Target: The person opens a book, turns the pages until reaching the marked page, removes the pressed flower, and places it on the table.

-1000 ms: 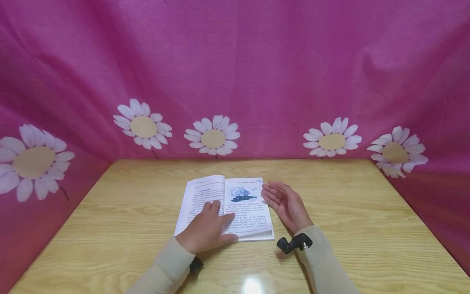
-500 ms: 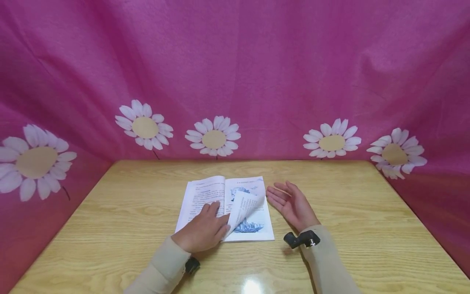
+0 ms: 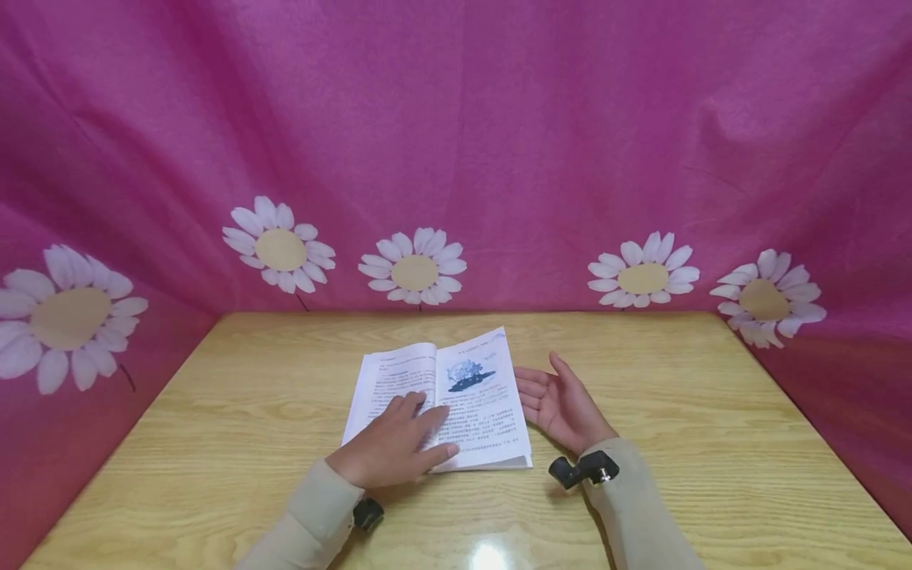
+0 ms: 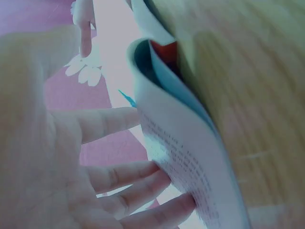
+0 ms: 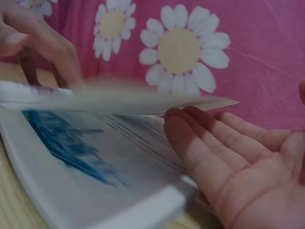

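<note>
An open book (image 3: 482,431) with printed text and a blue picture on its right page lies on the wooden table. My left hand (image 3: 387,445) rests on the left page and the middle fold, its fingers spread. In the left wrist view, those fingertips (image 4: 183,202) touch the printed page (image 4: 176,148). My right hand (image 3: 566,408) is at the book's right edge, palm turned up and fingers extended. In the right wrist view, a lifted leaf (image 5: 143,101) stands off the page below, its edge over the fingertips (image 5: 178,129) of the right hand; the leaf is partly blurred.
The wooden table (image 3: 712,419) extends to both sides of the book. A pink curtain (image 3: 513,158) with white daisies hangs behind and beside it. A black mount (image 3: 584,469) is strapped to the right sleeve.
The right leaf, folded over toward the left half a second ago, is back on the right side with its outer edge raised. The right hand's fingers have moved under that edge.
</note>
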`<action>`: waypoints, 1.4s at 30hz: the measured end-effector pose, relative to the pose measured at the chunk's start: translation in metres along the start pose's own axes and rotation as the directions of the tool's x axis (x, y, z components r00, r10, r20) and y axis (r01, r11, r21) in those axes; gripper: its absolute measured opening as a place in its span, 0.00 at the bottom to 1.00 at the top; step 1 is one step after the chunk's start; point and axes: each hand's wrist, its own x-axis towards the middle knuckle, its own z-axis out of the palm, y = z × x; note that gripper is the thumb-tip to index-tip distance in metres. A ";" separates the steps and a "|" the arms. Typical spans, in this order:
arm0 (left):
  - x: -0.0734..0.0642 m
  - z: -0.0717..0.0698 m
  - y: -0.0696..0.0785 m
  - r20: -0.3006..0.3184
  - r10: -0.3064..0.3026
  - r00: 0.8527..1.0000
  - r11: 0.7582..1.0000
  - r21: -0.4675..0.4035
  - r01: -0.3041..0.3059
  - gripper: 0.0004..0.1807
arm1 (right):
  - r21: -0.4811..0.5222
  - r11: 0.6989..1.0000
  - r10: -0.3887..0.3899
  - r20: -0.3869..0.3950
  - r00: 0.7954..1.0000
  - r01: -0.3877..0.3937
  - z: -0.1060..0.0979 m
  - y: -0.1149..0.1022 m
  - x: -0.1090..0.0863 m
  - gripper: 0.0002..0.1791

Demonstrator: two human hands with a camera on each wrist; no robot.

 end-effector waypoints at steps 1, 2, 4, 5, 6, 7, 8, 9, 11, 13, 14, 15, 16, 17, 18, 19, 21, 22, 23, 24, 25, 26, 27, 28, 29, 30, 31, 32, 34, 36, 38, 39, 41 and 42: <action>0.000 0.000 -0.002 -0.011 0.009 1.000 1.000 -0.008 -0.009 0.38 | -0.001 1.000 0.012 0.025 1.000 -0.012 0.002 0.001 0.001 0.46; 0.000 -0.001 -0.004 -0.023 0.017 1.000 1.000 -0.014 -0.017 0.38 | -0.002 1.000 0.022 0.050 0.998 -0.022 0.004 0.003 0.001 0.46; 0.001 -0.001 -0.009 -0.047 0.031 0.998 0.999 -0.025 -0.032 0.37 | 0.005 0.999 0.037 0.094 0.995 -0.038 0.010 0.006 0.003 0.47; 0.002 -0.002 -0.012 -0.056 0.036 0.998 0.999 -0.035 -0.038 0.37 | 0.010 0.999 0.041 0.119 0.992 -0.043 0.013 0.008 0.004 0.47; 0.002 -0.003 -0.015 -0.064 0.038 0.997 0.998 -0.045 -0.041 0.36 | 0.018 0.999 0.045 0.147 0.988 -0.048 0.016 0.009 0.005 0.48; 0.003 -0.003 -0.018 -0.071 0.044 0.996 0.997 -0.059 -0.048 0.35 | 0.033 0.998 0.048 0.167 0.985 -0.054 0.020 0.011 0.006 0.48; 0.004 -0.004 -0.021 -0.076 0.048 0.996 0.996 -0.076 -0.054 0.34 | 0.045 0.997 0.046 0.187 0.981 -0.055 0.024 0.013 0.007 0.49; 0.004 -0.005 -0.023 -0.078 0.052 0.996 0.993 -0.097 -0.059 0.32 | 0.064 0.996 0.045 0.203 0.978 -0.059 0.028 0.016 0.008 0.49; 0.004 -0.008 -0.029 -0.083 0.059 0.995 0.988 -0.140 -0.070 0.29 | 0.103 0.992 0.047 0.220 0.974 -0.071 0.036 0.021 0.011 0.50; 0.004 -0.010 -0.033 -0.091 0.068 0.993 0.977 -0.193 -0.085 0.25 | 0.130 0.988 0.047 0.233 0.971 -0.079 0.044 0.027 0.014 0.51; 0.004 -0.010 -0.035 -0.097 0.070 0.993 0.972 -0.216 -0.090 0.23 | 0.139 0.987 0.047 0.238 0.970 -0.082 0.048 0.030 0.015 0.51; 0.004 -0.011 -0.037 -0.106 0.077 0.991 0.965 -0.242 -0.100 0.21 | 0.148 0.985 0.050 0.243 0.969 -0.088 0.051 0.033 0.016 0.51; 0.004 -0.011 -0.039 -0.115 0.084 0.990 0.958 -0.263 -0.111 0.21 | 0.155 0.984 0.052 0.248 0.967 -0.093 0.054 0.037 0.017 0.51; 0.004 -0.012 -0.042 -0.121 0.093 0.988 0.949 -0.289 -0.125 0.21 | 0.155 0.983 0.054 0.253 0.966 -0.096 0.057 0.039 0.019 0.51; 0.003 -0.012 -0.045 -0.128 0.100 0.987 0.932 -0.336 -0.138 0.21 | 0.155 0.983 0.056 0.261 0.964 -0.099 0.060 0.042 0.020 0.50; 0.003 -0.013 -0.049 -0.135 0.111 0.985 0.915 -0.372 -0.154 0.21 | 0.155 0.983 0.060 0.265 0.962 -0.103 0.063 0.045 0.021 0.50; 0.000 -0.014 -0.055 -0.140 0.124 0.982 0.883 -0.436 -0.174 0.24 | 0.142 0.983 0.075 0.266 0.961 -0.116 0.069 0.051 0.021 0.50; -0.001 -0.016 -0.058 -0.130 0.117 0.985 0.871 -0.463 -0.165 0.25 | 0.133 0.984 0.084 0.265 0.961 -0.122 0.071 0.054 0.021 0.49; -0.003 -0.018 -0.061 -0.118 0.103 0.988 0.857 -0.493 -0.148 0.25 | 0.124 0.984 0.093 0.262 0.961 -0.129 0.072 0.057 0.021 0.49; -0.004 -0.020 -0.063 -0.099 0.068 0.993 0.847 -0.519 -0.110 0.24 | 0.120 0.983 0.102 0.260 0.960 -0.137 0.074 0.059 0.021 0.49; -0.005 -0.023 -0.064 -0.084 0.032 0.996 0.848 -0.526 -0.072 0.24 | 0.119 0.982 0.112 0.255 0.960 -0.146 0.074 0.062 0.021 0.49; -0.006 -0.026 -0.065 -0.067 -0.024 0.997 0.848 -0.530 -0.016 0.23 | 0.115 0.982 0.119 0.251 0.961 -0.152 0.075 0.064 0.021 0.49; -0.007 -0.029 -0.065 -0.053 -0.086 0.995 0.847 -0.530 0.045 0.22 | 0.115 0.981 0.124 0.248 0.961 -0.156 0.075 0.065 0.021 0.49; -0.009 -0.033 -0.066 -0.048 -0.142 0.989 0.850 -0.518 0.097 0.21 | 0.113 0.981 0.126 0.247 0.961 -0.158 0.075 0.066 0.021 0.49; -0.010 -0.036 -0.066 -0.052 -0.196 0.979 0.852 -0.504 0.144 0.21 | 0.117 0.980 0.128 0.244 0.961 -0.161 0.075 0.067 0.021 0.49; -0.011 -0.040 -0.065 -0.066 -0.241 0.968 0.857 -0.483 0.181 0.20 | 0.115 0.980 0.128 0.245 0.961 -0.160 0.075 0.068 0.021 0.49; -0.013 -0.045 -0.064 -0.088 -0.274 0.958 0.867 -0.454 0.206 0.21 | 0.113 0.981 0.127 0.246 0.961 -0.159 0.075 0.068 0.021 0.49; -0.014 -0.049 -0.063 -0.112 -0.300 0.947 0.874 -0.430 0.226 0.21 | 0.110 0.981 0.126 0.246 0.961 -0.157 0.074 0.068 0.021 0.49; -0.017 -0.058 -0.058 -0.166 -0.313 0.935 0.898 -0.373 0.234 0.22 | 0.100 0.983 0.124 0.251 0.960 -0.153 0.074 0.068 0.021 0.48; -0.020 -0.064 -0.050 -0.220 -0.295 0.930 0.924 -0.312 0.219 0.21 | 0.086 0.985 0.120 0.257 0.959 -0.147 0.074 0.067 0.021 0.48; -0.021 -0.068 -0.040 -0.268 -0.243 0.932 0.955 -0.233 0.182 0.20 | 0.075 0.987 0.119 0.263 0.957 -0.143 0.074 0.067 0.021 0.48; -0.021 -0.068 -0.035 -0.281 -0.212 0.936 0.968 -0.194 0.161 0.20 | 0.069 0.988 0.118 0.267 0.956 -0.141 0.074 0.067 0.021 0.48; -0.020 -0.065 -0.024 -0.281 -0.139 0.950 0.985 -0.136 0.104 0.20 | 0.069 0.987 0.119 0.272 0.955 -0.142 0.075 0.067 0.021 0.48; -0.019 -0.062 -0.019 -0.268 -0.100 0.958 0.991 -0.113 0.072 0.20 | 0.073 0.987 0.118 0.275 0.954 -0.144 0.075 0.068 0.022 0.48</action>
